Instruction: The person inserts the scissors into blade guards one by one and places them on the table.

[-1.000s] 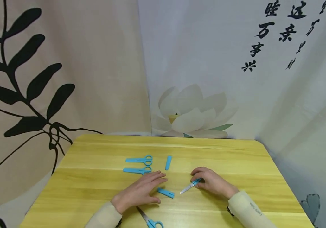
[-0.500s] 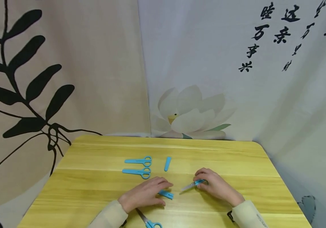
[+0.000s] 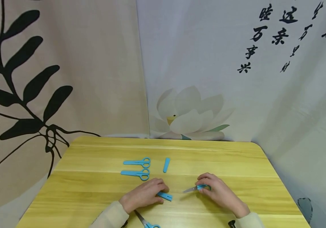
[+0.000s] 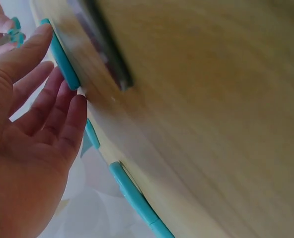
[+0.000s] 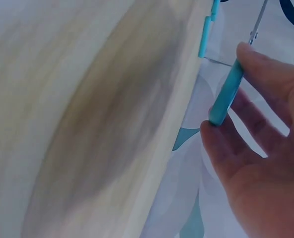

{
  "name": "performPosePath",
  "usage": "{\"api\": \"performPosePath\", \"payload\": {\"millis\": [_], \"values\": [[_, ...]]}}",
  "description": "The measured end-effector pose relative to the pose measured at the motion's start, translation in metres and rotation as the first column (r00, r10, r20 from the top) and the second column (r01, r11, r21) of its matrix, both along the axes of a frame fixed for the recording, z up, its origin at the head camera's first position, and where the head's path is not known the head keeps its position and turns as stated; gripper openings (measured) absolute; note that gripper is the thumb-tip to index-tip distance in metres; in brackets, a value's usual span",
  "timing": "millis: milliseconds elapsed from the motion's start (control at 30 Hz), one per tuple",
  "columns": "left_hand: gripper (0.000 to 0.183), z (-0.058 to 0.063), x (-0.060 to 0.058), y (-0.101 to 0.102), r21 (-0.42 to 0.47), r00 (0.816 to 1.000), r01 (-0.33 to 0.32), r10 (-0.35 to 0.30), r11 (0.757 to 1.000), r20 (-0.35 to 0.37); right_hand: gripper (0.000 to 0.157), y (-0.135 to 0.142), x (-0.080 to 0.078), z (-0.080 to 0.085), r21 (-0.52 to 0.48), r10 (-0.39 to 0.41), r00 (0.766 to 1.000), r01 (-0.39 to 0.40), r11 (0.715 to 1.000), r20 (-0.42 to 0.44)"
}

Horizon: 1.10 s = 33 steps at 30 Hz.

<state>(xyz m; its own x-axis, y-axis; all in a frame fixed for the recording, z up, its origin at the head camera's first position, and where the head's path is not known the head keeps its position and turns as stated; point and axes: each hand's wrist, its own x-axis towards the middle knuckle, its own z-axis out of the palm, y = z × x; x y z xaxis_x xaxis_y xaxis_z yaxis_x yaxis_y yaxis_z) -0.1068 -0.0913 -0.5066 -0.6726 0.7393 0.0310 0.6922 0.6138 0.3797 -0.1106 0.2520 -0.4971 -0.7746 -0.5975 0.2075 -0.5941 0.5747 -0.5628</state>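
My right hand (image 3: 215, 193) holds small scissors (image 3: 201, 187) by their blue handles, closed silver blades pointing left; in the right wrist view the thumb and fingertips grip the blue handle (image 5: 226, 94). My left hand (image 3: 147, 194) reaches over a blue blade cover (image 3: 165, 196) on the table, covering its left end. Thumb and fingers stand either side of the cover with a gap between them. In the left wrist view this blue cover (image 4: 63, 57) shows beside the fingertips (image 4: 77, 106). A second uncovered pair of scissors (image 3: 145, 220) lies near the left forearm, partly out of frame.
Two pairs of scissors in blue covers lie one behind the other, the far scissors (image 3: 137, 162) and the near scissors (image 3: 135, 173), left of centre. Another blue cover (image 3: 166, 165) rests to their right. The wooden table (image 3: 237, 158) ends at a printed curtain (image 3: 108, 79).
My left hand has moved right and over the blue cover, its fingers bending down around it. The right hand, holding the scissors, has shifted slightly right and nearer. The view has shifted a little.
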Motion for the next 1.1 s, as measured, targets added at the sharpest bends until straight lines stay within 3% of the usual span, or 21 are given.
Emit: {"api": "performPosePath", "payload": {"millis": [367, 700, 1100], "values": [[0.013, 0.000, 0.001, 0.008, -0.030, 0.998, 0.001, -0.003, 1.000, -0.057, 0.018, -0.004, 0.007, 0.001, -0.002, 0.004, 0.999, -0.004, 1.000, -0.033], [0.011, 0.000, 0.003, 0.007, -0.041, 0.994, -0.009, 0.004, 0.999, -0.108, 0.021, -0.009, 0.007, 0.001, -0.023, 0.015, 0.998, -0.016, 1.000, -0.066], [0.010, 0.017, 0.008, -0.009, 0.141, 0.992, -0.111, 0.118, 0.984, -0.047, 0.025, -0.026, 0.009, 0.004, -0.090, -0.007, 0.986, -0.008, 0.996, -0.165]]}}
